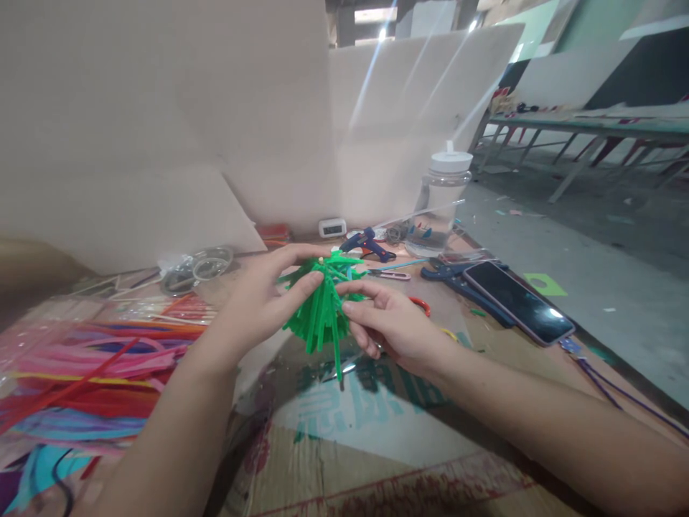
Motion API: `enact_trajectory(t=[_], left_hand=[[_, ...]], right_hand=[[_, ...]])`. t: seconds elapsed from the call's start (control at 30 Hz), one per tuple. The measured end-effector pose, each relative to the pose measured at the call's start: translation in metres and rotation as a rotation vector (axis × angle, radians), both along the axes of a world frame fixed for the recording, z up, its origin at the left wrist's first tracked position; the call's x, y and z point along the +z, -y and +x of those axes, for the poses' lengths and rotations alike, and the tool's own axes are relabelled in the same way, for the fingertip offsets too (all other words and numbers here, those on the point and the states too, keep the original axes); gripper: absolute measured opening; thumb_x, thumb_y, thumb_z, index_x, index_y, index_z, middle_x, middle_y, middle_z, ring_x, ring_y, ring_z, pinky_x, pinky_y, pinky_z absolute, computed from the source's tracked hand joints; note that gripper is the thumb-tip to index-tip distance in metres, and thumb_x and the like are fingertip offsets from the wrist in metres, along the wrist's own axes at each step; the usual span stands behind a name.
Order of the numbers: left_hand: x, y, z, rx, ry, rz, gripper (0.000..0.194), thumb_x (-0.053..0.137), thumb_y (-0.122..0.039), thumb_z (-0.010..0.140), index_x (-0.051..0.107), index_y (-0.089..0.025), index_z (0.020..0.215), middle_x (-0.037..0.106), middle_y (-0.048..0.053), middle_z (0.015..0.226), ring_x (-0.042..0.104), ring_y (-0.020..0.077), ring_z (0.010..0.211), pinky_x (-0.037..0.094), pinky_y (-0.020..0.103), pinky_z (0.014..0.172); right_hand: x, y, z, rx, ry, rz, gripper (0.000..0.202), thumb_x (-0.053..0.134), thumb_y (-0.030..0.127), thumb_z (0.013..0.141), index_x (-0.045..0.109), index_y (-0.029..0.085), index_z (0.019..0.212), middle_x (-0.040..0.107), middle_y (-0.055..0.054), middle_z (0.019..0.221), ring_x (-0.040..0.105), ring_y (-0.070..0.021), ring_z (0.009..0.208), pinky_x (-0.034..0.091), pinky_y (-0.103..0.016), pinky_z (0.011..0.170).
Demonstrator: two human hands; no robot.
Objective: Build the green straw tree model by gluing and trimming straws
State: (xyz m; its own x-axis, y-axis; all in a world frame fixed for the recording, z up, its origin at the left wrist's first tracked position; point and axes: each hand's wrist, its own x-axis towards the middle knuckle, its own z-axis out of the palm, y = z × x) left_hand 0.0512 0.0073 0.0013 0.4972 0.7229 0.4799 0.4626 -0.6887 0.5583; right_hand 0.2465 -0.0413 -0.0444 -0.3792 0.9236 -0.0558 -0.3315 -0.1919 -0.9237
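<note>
Between my hands is a green cone-shaped bundle of fuzzy pipe cleaners [313,319], its strands fanning down from a small pale tip at the top. My left hand [272,294] is curled round the upper left of the bundle, thumb on the front and fingers behind. At its right side my right hand [395,323] has thumb and index finger pinched on a green pipe cleaner [337,352] that hangs lower than the rest. The other right-hand fingers are loosely bent. A clear plastic sheet with teal lettering [371,402] lies beneath.
Colourful pipe cleaners [102,373] pile up on the left. Behind the bundle lie a blue glue gun [369,244], scissors [390,275] and a small white digital clock [332,228]. A clear water bottle [436,205], dark-blue-handled cutters [474,287] and a phone [519,301] stand or lie to the right.
</note>
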Motion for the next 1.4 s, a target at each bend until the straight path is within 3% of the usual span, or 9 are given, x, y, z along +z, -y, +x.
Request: enact_trajectory(t=[0.4,0.5,0.63,0.77,0.87,0.97,1.13,1.3,1.4], left_hand=[[-0.002,-0.002,-0.002,-0.033,-0.011,0.029,0.031,0.057,-0.034,0.095,0.063,-0.025,0.124,0.067,0.003,0.127,0.062,0.0181,0.116,0.047,0.03,0.102],[0.0,0.0,-0.001,-0.042,-0.02,0.046,0.03,0.058,-0.033,0.095,0.063,-0.024,0.123,0.067,0.004,0.126,0.063,0.0185,0.114,0.047,0.031,0.101],[0.001,0.0,0.0,-0.04,0.003,0.035,0.029,0.058,-0.034,0.094,0.064,-0.024,0.122,0.069,0.003,0.123,0.063,0.0186,0.113,0.048,0.03,0.1],[-0.003,-0.003,0.0,-0.014,0.042,-0.019,0.028,0.058,-0.036,0.095,0.064,-0.027,0.121,0.069,0.002,0.123,0.064,0.0187,0.112,0.049,0.03,0.098],[-0.006,-0.006,0.0,0.007,0.072,-0.04,0.028,0.057,-0.037,0.095,0.064,-0.027,0.12,0.069,0.002,0.121,0.064,0.0189,0.111,0.05,0.031,0.097],[-0.007,-0.008,-0.001,0.024,0.094,-0.065,0.029,0.057,-0.039,0.095,0.064,-0.026,0.12,0.068,0.003,0.121,0.063,0.0187,0.111,0.051,0.03,0.093],[-0.006,-0.009,-0.001,0.035,0.085,-0.069,0.03,0.056,-0.04,0.095,0.064,-0.024,0.12,0.069,0.003,0.121,0.063,0.0179,0.11,0.05,0.029,0.095],[-0.004,-0.008,0.0,0.023,0.066,-0.052,0.029,0.056,-0.039,0.096,0.064,-0.025,0.12,0.068,0.002,0.123,0.063,0.0171,0.111,0.049,0.028,0.095],[-0.002,-0.005,0.001,0.02,0.033,-0.006,0.028,0.056,-0.037,0.096,0.064,-0.027,0.121,0.068,0.001,0.124,0.063,0.017,0.112,0.048,0.028,0.097]], right_hand=[[0.0,-0.001,0.001,0.016,0.011,-0.015,0.032,0.069,0.038,0.08,0.058,0.02,0.104,0.057,0.009,0.047,0.042,-0.0065,0.035,0.029,-0.017,0.036],[-0.002,-0.001,0.001,-0.126,0.142,0.055,0.027,0.065,0.038,0.082,0.063,0.018,0.101,0.056,0.008,0.048,0.045,-0.0072,0.038,0.033,-0.019,0.038],[0.007,-0.002,0.007,-0.361,0.316,0.339,0.019,0.062,0.034,0.086,0.066,0.018,0.096,0.054,0.006,0.053,0.049,-0.0083,0.045,0.037,-0.021,0.043],[0.024,-0.011,0.031,-0.631,0.387,0.568,0.014,0.07,0.029,0.082,0.059,0.021,0.084,0.056,0.005,0.06,0.049,-0.0084,0.049,0.039,-0.023,0.047],[0.033,-0.02,0.053,-0.75,0.39,0.625,0.021,0.071,0.031,0.083,0.053,0.023,0.076,0.054,0.006,0.057,0.047,-0.0089,0.047,0.037,-0.024,0.046],[0.037,-0.025,0.063,-0.72,0.45,0.62,0.021,0.069,0.033,0.086,0.055,0.022,0.074,0.057,0.004,0.056,0.048,-0.0093,0.046,0.038,-0.024,0.046],[0.035,-0.024,0.055,-0.513,0.544,0.599,0.027,0.062,0.037,0.09,0.057,0.02,0.071,0.064,0.001,0.058,0.054,-0.0099,0.05,0.044,-0.024,0.051],[0.029,-0.022,0.047,-0.321,0.437,0.536,0.048,0.05,0.06,0.092,0.064,0.016,0.081,0.068,-0.004,0.067,0.06,-0.0124,0.058,0.05,-0.027,0.057],[0.028,-0.019,0.042,-0.273,0.413,0.503,0.042,0.054,0.057,0.09,0.065,0.017,0.087,0.068,-0.003,0.069,0.061,-0.0124,0.06,0.052,-0.028,0.06]])
